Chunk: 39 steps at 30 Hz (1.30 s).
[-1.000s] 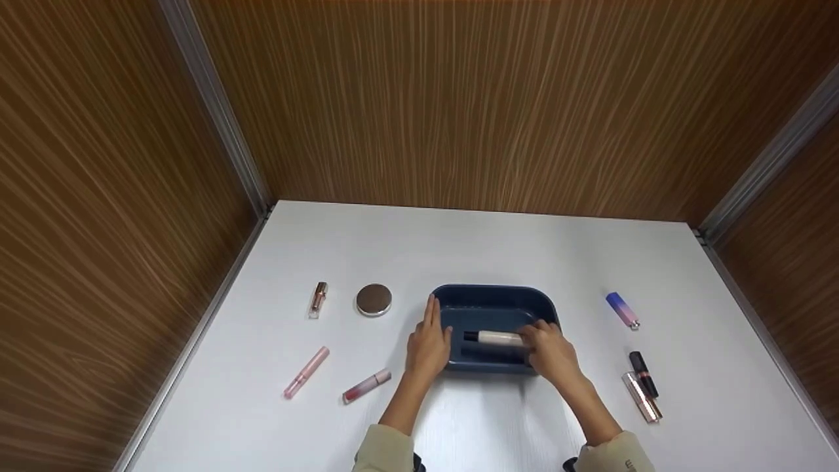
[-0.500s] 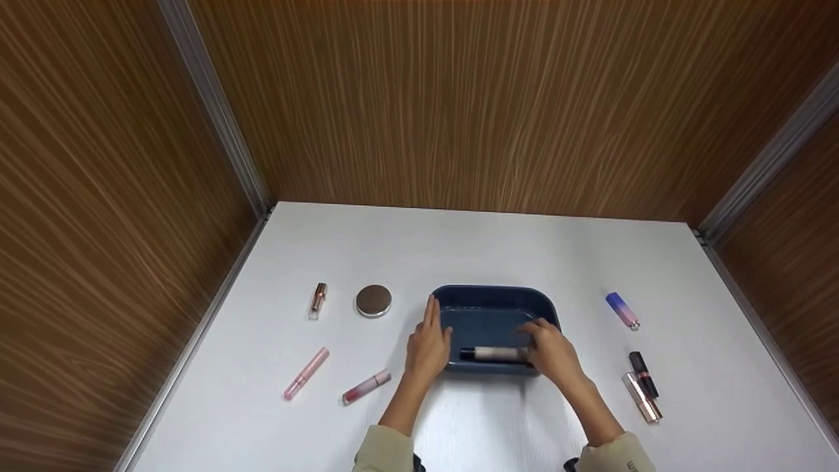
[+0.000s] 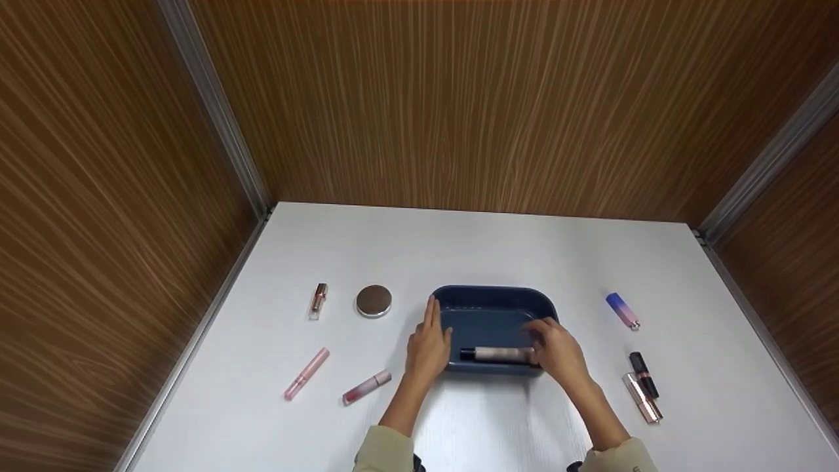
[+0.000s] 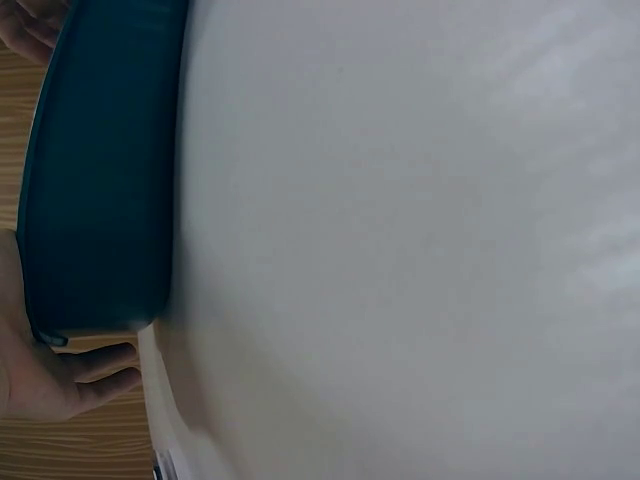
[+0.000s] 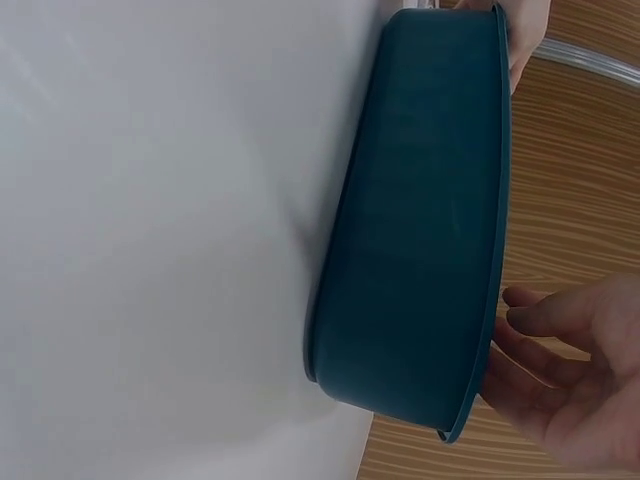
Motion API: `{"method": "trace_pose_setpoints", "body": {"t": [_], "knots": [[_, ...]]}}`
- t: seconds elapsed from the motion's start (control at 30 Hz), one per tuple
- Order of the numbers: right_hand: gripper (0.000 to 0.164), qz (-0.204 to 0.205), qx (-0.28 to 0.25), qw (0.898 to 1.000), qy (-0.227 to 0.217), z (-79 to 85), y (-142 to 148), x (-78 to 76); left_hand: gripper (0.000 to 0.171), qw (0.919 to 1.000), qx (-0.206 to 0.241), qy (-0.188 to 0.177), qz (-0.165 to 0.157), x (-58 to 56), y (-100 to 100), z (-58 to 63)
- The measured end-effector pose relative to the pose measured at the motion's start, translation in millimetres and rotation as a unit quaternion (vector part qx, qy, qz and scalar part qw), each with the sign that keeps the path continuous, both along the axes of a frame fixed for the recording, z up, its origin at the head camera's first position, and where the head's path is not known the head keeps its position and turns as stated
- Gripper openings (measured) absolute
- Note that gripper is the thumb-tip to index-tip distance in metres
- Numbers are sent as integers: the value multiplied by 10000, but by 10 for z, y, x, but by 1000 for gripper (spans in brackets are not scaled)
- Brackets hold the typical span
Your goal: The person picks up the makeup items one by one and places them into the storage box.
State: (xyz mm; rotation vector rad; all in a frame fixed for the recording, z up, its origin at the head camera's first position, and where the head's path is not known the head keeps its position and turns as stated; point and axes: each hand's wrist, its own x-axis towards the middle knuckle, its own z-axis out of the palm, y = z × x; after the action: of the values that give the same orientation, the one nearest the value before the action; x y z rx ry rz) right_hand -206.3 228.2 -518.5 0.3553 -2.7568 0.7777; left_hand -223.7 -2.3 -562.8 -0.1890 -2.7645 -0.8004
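A dark blue rectangular bin sits on the white table in the head view. Inside, along its near wall, lies a pale cosmetic tube with a dark cap pointing left; its right end is partly hidden by the right hand. My left hand rests against the bin's left side, fingers straight, thumb over the rim. My right hand hovers over the bin's right rim, fingers loosely bent and holding nothing. In the right wrist view, the right hand's fingers are beside the rim. The tube is hidden from both wrist views.
Left of the bin lie a small lipstick, a round brown compact, a pink tube and a red-pink lip gloss. To the right are a blue-pink lipstick, a black tube and a rose-gold lipstick.
The cosmetic tube was lowered from the right hand onto the bin's floor by the near wall and let go. The right hand then shifted slightly right; the left hand stayed put.
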Motion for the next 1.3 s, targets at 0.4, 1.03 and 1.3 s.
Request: {"method": "trace_pose_setpoints", "body": {"t": [0.4, 1.03, 1.3], "knots": [[20, -49, -458, 9968, 657, 10, 67, 23, 60, 10000, 36, -50, 30, -9, 3, -12], [20, -413, -709, 9946, 632, 58, 257, 59, 61, 10000, -62, -11, 41, -9, 0, -11], [19, -630, -851, 9927, 576, 68, 357, 80, 62, 10000, -19, -67, 38, -12, 1, -20]]}}
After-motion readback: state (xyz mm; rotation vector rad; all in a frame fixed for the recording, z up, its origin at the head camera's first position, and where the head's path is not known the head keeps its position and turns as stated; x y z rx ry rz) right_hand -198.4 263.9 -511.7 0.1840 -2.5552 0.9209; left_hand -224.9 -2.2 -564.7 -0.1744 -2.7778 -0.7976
